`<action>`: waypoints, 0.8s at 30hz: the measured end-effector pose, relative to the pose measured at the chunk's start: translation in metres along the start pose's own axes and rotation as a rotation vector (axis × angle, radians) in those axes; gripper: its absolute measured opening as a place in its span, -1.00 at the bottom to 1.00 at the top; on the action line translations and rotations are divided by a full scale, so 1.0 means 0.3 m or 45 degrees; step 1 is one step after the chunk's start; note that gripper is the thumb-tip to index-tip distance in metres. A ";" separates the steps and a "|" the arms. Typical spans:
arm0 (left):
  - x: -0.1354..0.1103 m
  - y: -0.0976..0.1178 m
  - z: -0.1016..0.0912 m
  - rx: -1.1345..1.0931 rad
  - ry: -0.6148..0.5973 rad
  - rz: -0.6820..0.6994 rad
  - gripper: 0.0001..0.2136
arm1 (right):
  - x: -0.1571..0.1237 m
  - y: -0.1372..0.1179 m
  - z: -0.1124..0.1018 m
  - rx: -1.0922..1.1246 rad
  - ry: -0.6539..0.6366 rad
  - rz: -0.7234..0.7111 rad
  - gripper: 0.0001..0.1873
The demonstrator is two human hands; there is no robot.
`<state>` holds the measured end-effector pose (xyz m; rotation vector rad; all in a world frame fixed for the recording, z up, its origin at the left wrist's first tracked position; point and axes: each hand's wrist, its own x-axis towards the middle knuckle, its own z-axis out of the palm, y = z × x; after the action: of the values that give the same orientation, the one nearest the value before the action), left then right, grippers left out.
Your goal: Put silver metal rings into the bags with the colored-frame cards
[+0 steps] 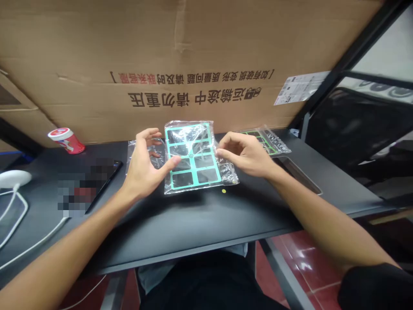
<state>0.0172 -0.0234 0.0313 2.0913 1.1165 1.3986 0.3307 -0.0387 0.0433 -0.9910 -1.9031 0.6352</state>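
Observation:
A clear plastic bag (167,189) with a turquoise grid-like frame (193,172) inside is held up, tilted, above the dark desk. My right hand (248,155) pinches the bag's right edge between thumb and fingers. At the bag's left side is my left hand (143,168), its fingers spread apart and its thumb over the front of the bag; whether the thumb presses on it I cannot tell. Behind my right hand lies another clear bag (279,144) with a green grid frame, partly hidden. More clear plastic (131,150) shows behind my left hand.
A red jar with a white lid (67,140) stands at the back left. Nearer are a partly blurred phone (103,185) and a white cable (48,237). A dark flat object (298,174) lies at the right. A large cardboard sheet (193,43) walls off the back.

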 end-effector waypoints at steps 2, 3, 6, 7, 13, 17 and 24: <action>0.009 -0.007 -0.006 -0.246 -0.197 -0.223 -0.37 | -0.002 -0.006 0.005 0.041 0.016 -0.009 -0.68; 0.009 -0.008 -0.005 -0.350 -0.281 -0.329 -0.42 | -0.002 -0.009 0.008 0.052 0.023 -0.011 -0.68; -0.002 0.000 0.012 -0.568 -0.313 -0.540 -0.56 | 0.007 -0.009 0.009 0.106 0.110 0.012 -0.63; -0.007 0.004 0.019 -0.627 -0.267 -0.570 -0.59 | 0.013 -0.005 0.008 0.135 0.162 0.028 -0.61; -0.015 -0.001 0.035 -0.784 -0.193 -0.622 -0.59 | 0.039 0.042 0.012 0.356 0.285 0.156 -0.60; -0.013 -0.031 0.028 -0.627 -0.148 -0.536 -0.58 | 0.034 0.054 0.031 0.280 0.289 0.063 -0.66; -0.024 -0.021 0.039 -0.535 -0.153 -0.484 -0.58 | 0.004 0.042 0.078 0.098 -0.018 0.106 -0.75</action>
<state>0.0239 -0.0238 0.0177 1.5509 1.0016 1.1828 0.3148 -0.0317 0.0232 -1.0232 -1.8429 0.7603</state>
